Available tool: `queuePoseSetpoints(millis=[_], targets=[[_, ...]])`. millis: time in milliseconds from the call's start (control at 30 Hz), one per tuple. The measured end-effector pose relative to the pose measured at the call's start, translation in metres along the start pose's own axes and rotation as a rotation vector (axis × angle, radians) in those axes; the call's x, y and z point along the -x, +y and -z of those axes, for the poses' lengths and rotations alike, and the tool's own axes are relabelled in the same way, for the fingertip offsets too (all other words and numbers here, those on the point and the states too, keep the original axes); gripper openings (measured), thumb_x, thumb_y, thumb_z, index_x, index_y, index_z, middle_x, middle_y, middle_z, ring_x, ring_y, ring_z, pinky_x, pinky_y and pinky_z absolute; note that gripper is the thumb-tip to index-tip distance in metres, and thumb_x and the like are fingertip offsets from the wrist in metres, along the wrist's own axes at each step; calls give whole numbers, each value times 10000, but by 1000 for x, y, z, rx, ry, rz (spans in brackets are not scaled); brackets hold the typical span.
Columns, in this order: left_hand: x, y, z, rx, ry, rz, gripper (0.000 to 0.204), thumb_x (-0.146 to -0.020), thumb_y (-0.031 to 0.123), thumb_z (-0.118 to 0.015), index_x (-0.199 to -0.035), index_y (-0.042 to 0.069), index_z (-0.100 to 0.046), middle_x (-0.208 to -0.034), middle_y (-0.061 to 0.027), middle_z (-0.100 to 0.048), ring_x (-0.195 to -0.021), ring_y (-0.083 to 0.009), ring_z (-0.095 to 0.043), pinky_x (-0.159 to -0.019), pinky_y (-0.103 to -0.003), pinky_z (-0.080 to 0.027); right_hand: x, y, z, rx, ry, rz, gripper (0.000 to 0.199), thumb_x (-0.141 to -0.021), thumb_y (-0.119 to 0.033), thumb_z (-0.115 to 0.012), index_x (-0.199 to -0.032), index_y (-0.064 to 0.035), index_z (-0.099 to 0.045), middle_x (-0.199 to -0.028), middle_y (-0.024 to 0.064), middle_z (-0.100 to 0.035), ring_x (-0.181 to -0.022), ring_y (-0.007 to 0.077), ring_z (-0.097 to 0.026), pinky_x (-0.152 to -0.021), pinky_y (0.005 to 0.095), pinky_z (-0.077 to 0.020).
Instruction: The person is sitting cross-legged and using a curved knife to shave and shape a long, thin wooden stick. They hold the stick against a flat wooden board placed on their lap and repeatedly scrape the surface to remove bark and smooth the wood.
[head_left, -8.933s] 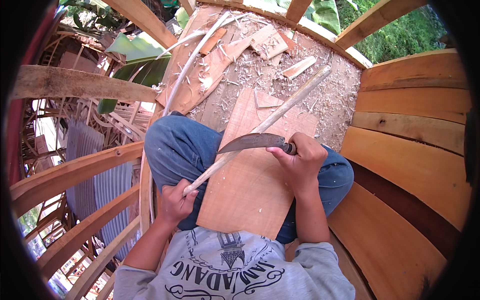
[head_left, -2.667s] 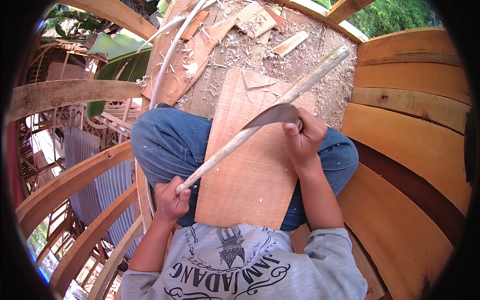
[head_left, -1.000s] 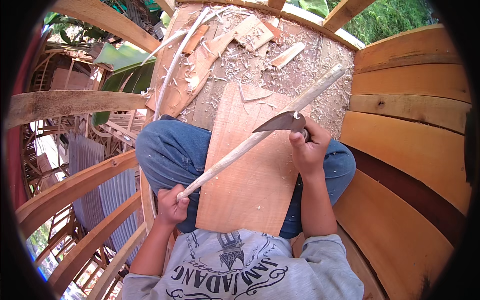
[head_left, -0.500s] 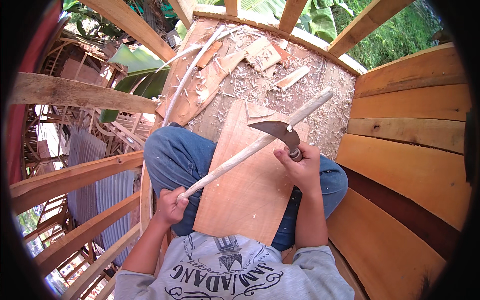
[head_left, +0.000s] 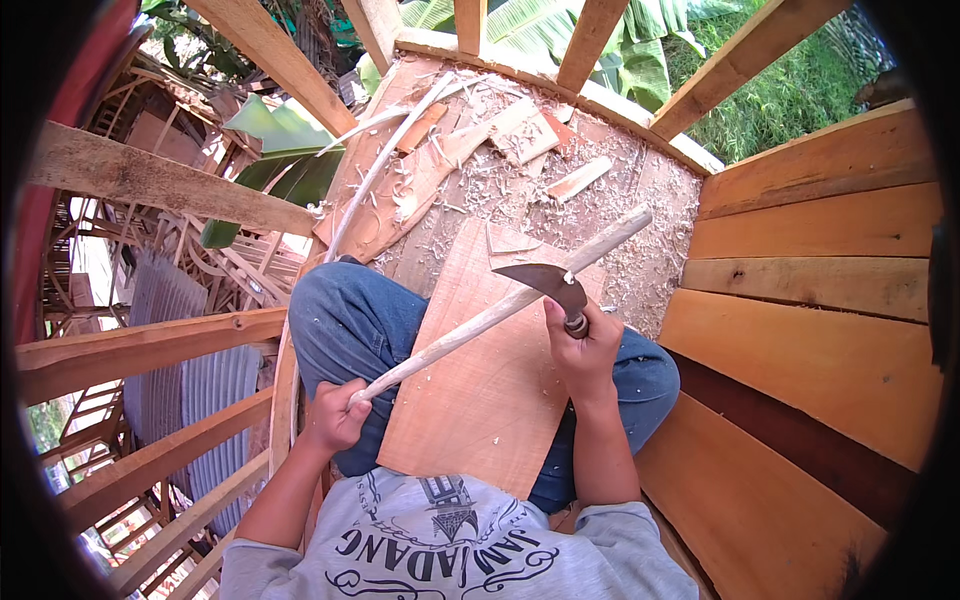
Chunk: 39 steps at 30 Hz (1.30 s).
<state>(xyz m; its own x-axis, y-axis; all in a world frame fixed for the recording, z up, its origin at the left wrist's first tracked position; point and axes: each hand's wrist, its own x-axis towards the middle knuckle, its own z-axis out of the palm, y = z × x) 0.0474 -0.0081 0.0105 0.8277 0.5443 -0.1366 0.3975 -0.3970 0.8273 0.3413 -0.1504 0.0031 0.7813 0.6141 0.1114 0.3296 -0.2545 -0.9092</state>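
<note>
My left hand (head_left: 338, 413) is closed round the near end of a pale, peeled wooden stick (head_left: 450, 345), which slants up to the right across my lap. In my right hand (head_left: 585, 352) is the short handle of a sickle (head_left: 552, 284) with a dark curved blade. The blade lies against the upper part of the stick, its tip pointing left, and a small pale shaving sits by its edge. Beneath both rests a flat wooden board (head_left: 480, 410) across my crossed legs, with a thin bent strip (head_left: 508, 242) at its far end.
Wood shavings and offcuts (head_left: 580, 180) litter the plank floor ahead. A long pale strip (head_left: 385, 165) lies at the left edge. Plank walls (head_left: 790, 335) close the right side; open rails (head_left: 160, 335) stand left, with corrugated sheets (head_left: 225, 400) below them.
The sickle and my right hand have shifted slightly left and down in the picture. The stick's far end sits lower, and the whole view has tilted a little.
</note>
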Motion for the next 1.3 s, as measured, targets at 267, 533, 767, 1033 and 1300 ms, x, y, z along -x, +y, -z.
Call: queuePoseSetpoints(millis=[267, 533, 767, 1033, 1300], targets=[[1, -3, -1, 14, 19, -6, 455, -914, 358, -516, -605, 38, -418, -476, -104, -328, -378, -258, -431, -404, -344, -312, 0, 2, -1, 120, -96, 108, 176, -730, -68, -701, -688, -8, -541, -523, 124, -481, -450, 232, -511, -447, 318, -393], [1, -1, 0, -3, 6, 8, 469, -915, 372, -513, -604, 36, -409, -480, -106, -334, -383, -266, -433, -408, -346, -316, 0, -4, 5, -139, -451, -208, 243, -816, -187, -716, -699, -7, -601, -476, -5, -426, -466, 60, -374, -436, 269, -306], [1, -2, 0, -18, 6, -2, 471, -916, 373, -512, -604, 36, -409, -484, -106, -326, -384, -261, -431, -410, -346, -314, -2, 5, 10, -240, -285, -255, 214, -822, -142, -711, -696, -9, -600, -515, -62, -397, -509, 22, -341, -442, 224, -267], [-1, 1, 0, 20, 2, 25, 452, -909, 344, -523, -599, 38, -401, -480, -108, -322, -380, -257, -423, -408, -342, -310, -2, 5, 4, 93, 78, 41, 139, -799, -78, -690, -730, 9, -607, -478, 33, -413, -464, 55, -375, -424, 271, -330], [2, -5, -1, 20, 8, 12, 464, -912, 355, -519, -597, 37, -394, -480, -101, -317, -380, -243, -410, -408, -338, -306, 0, -7, 5, -89, -507, -130, 185, -796, -153, -711, -745, 1, -622, -484, 86, -399, -451, 106, -381, -446, 292, -332]])
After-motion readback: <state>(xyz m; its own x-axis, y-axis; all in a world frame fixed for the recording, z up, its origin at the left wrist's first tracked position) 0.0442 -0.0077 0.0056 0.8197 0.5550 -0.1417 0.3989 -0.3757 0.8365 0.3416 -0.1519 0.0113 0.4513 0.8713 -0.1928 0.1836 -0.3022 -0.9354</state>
